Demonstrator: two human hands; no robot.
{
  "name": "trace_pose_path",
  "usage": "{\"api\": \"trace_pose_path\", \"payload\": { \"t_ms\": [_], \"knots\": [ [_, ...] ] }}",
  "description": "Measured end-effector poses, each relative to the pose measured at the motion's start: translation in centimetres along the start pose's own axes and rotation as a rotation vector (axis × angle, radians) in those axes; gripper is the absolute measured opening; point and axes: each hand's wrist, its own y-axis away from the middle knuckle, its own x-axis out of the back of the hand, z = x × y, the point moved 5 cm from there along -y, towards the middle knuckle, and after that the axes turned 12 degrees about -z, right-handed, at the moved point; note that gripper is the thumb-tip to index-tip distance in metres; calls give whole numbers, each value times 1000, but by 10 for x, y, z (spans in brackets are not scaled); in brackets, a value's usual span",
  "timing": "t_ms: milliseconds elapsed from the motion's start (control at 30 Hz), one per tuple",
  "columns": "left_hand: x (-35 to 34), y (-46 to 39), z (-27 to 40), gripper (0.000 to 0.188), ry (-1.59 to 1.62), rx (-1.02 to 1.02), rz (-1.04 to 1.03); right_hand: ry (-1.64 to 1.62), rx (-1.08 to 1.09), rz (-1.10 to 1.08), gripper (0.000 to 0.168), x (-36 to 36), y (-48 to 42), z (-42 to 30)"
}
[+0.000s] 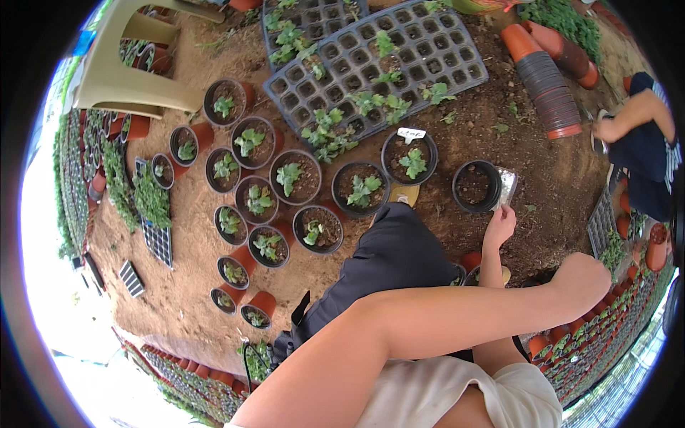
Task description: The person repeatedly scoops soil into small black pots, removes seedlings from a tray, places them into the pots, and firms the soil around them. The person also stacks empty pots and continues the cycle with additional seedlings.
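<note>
My right hand [500, 224] grips a thin, shiny, pale piece [505, 187], plastic or metal, I cannot tell which. It touches the right side of a black-rimmed pot [473, 185] with dark soil low inside. Lower right, my left hand [582, 281] is bent over at the end of my outstretched arm; its fingers are hidden. Left of the soil pot stands a pot with a leafy seedling [415, 163] and a white tag [411, 134] bearing writing. Another potted seedling [365, 190] stands beside it.
Several potted seedlings [289, 179] stand to the left. Beyond lie seedling trays [374, 69] with plugs and loose plants. Nested plastic pots [546, 85] lie upper right. A plastic chair [101, 69] is upper left. Another person [645, 144] is at the right edge.
</note>
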Motion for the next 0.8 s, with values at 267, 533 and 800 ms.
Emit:
{"api": "trace_pose_path", "payload": {
  "t_ms": [267,533,800],
  "knots": [
    [55,11,-14,5,266,-32,557,-234,827,-439,15,-94,39,-242],
    [105,28,-28,12,497,-41,597,150,680,-542,11,-215,-4,-314],
    [122,33,-41,11,481,-4,613,178,846,-379,9,-236,-5,-328]
  ]
}}
